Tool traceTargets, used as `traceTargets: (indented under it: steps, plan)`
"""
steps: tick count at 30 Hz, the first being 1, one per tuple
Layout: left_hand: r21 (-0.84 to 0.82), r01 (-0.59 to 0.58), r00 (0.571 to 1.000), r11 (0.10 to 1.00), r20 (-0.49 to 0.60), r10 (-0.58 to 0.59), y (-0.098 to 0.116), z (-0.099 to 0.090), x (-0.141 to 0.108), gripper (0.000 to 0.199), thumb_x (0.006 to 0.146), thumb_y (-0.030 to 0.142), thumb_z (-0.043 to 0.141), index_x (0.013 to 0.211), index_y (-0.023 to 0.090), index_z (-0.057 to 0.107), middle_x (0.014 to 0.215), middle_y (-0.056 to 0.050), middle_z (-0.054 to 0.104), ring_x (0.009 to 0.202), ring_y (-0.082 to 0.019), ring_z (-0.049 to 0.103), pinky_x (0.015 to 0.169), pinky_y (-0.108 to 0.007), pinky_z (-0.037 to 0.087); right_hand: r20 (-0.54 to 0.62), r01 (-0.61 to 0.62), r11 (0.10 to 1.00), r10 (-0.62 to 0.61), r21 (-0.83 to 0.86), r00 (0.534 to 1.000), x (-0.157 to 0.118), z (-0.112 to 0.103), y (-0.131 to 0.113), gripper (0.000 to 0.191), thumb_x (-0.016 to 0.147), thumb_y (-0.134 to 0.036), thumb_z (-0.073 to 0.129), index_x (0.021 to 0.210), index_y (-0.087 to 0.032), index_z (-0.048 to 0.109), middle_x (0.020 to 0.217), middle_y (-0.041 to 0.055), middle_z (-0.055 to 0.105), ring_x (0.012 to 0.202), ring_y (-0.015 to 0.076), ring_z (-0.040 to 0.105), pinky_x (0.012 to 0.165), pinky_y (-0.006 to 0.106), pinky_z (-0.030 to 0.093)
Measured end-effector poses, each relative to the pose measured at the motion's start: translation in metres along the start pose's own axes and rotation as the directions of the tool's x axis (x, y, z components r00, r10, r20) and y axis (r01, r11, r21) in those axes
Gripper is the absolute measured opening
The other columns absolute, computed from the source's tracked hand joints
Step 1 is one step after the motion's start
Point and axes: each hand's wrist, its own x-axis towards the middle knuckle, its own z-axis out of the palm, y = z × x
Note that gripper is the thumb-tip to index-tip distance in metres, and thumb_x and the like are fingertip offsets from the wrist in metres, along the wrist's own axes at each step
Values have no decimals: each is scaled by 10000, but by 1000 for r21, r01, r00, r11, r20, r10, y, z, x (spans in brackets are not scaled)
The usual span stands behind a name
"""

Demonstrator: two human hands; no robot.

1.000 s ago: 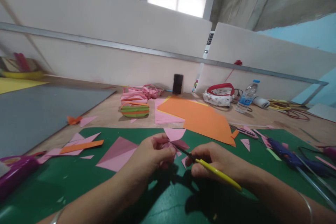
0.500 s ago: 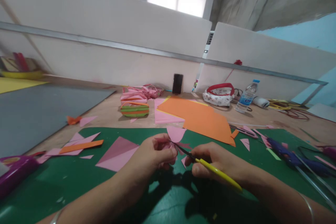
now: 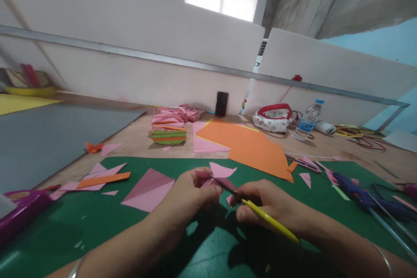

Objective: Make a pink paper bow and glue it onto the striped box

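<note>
Pinched in my left hand (image 3: pixel 198 189) is a small piece of pink paper (image 3: pixel 222 170), its free part sticking up past the fingertips. My right hand (image 3: pixel 265 204) grips yellow-handled scissors (image 3: pixel 272 219) with the blades pointing left into the pink paper. How far apart the blades stand is hard to make out. A small pink scrap (image 3: pixel 229 201) lies on the green cutting mat (image 3: pixel 208 249) beside the right fingertips. Left of my left hand rests a creased pink paper square (image 3: pixel 148 191).
Orange sheets (image 3: pixel 252 145) lie behind my hands. At the right are a blue glue gun (image 3: pixel 356 193) and a water bottle (image 3: pixel 308 121); at the left, a purple tape dispenser (image 3: pixel 28 213) and an orange strip (image 3: pixel 104 180). A phone (image 3: pixel 222 104) leans on the back board.
The pink paper's upper part has turned and now spreads to the right in a pointed shape. Both hands keep their holds, and the view has shifted slightly.
</note>
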Motion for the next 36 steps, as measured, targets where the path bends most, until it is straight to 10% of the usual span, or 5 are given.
traceTargets:
  steps: [36]
  plan:
    - [-42,-37,996,998,76,40,3,-1,-3,186,621,218,746,776,155,666,608,28,601,524,-82,467,497,-201,298,-6,91,984,-93,-151,996,-5,-1,-8,484,837,-615,478,807,-138,554,686,-21,476,604,93,383,500,197,280]
